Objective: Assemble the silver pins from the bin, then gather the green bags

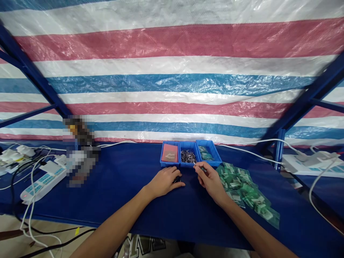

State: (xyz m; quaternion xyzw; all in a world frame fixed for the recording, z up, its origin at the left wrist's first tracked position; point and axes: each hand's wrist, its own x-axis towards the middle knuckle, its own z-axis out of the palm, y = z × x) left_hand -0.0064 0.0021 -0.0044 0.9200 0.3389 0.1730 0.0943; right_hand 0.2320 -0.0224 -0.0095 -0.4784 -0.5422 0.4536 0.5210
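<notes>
Bags (pixel 248 190) right of three adjoining bins (pixel 187 165) on the table (pixel 115 179)

Striped sheeting (pixel 172 84), upper frame: woven plastic, crinkled, glossy. Middle bin (pixel 186 165): smooth plastic. Small pieces (pixel 188 156) inside: shiny metal. Bags (pixel 248 191), lower right: glossy film.

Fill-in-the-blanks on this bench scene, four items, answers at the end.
The row has ____ plastic bins.
Of left, middle and right, thin metal pieces lie in the ____ one.
Left or right, the green packets lie on the person's ____ side.
The table beneath the left hand is coloured ____.
Missing words: three; middle; right; blue.
</notes>
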